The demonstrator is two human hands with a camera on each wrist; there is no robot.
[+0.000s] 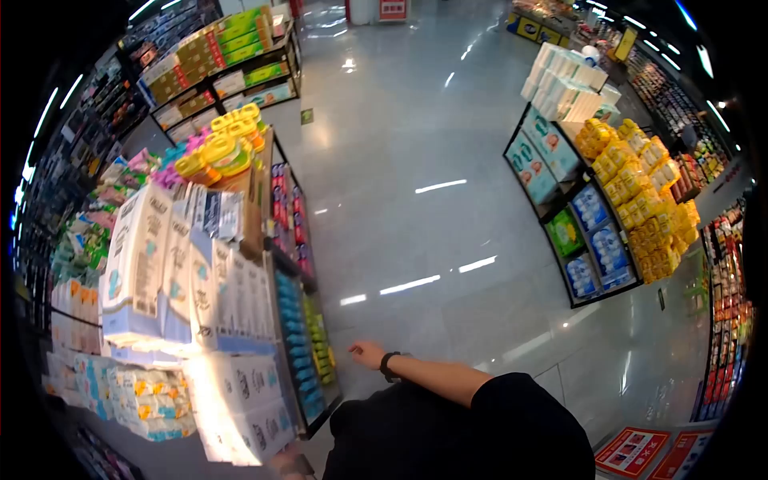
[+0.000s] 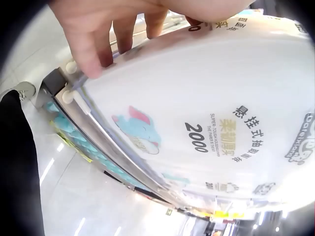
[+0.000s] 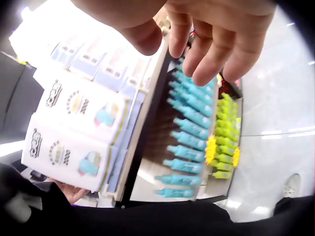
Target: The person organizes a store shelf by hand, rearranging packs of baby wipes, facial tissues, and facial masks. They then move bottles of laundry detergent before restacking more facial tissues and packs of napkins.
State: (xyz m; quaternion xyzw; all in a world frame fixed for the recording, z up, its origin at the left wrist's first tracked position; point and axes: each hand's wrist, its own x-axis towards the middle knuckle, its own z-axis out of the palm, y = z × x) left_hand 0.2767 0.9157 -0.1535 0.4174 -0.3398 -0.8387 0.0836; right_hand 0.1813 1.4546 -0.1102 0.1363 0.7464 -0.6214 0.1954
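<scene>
Left fingers (image 2: 89,54), extended and unclenched, touch the white printed package (image 2: 182,93) at its edge; right fingers (image 3: 209,61), loosely bent and empty, hang farther from it.

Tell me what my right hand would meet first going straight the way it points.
Your right hand would probably meet the yellow-green bottles first, though the depth between them is hard to judge.

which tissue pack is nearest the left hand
The lowest pack in the right wrist view: its bottom edge meets the left hand, the others sit farther up.
</scene>
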